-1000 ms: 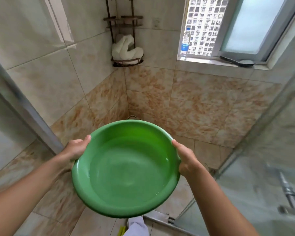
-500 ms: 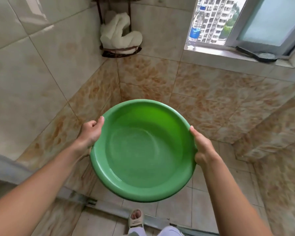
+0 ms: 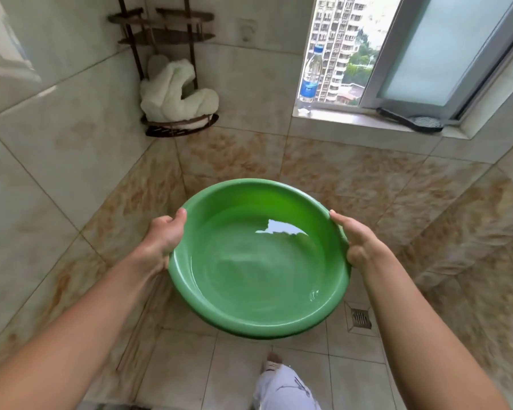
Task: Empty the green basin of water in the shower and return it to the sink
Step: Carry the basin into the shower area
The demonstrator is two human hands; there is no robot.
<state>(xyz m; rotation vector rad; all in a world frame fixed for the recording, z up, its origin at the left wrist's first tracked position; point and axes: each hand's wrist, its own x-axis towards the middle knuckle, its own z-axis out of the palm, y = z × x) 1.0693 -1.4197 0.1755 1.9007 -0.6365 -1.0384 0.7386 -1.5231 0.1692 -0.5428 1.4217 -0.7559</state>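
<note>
Your left hand (image 3: 163,241) and right hand (image 3: 360,245) each clasp the rim of the green basin (image 3: 258,258), thumbs hooked over the edge, holding it level above the shower floor with water inside. Tip the far rim down slowly, aiming toward the drain (image 3: 361,318) at near right. Since half a second ago you've stepped further in; the drain has come into view.

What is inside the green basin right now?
Clear water lies in the green basin, reflecting the window. Nothing else shows in it. The left hand and right hand hold its rim; fingers underneath are hidden.
</note>
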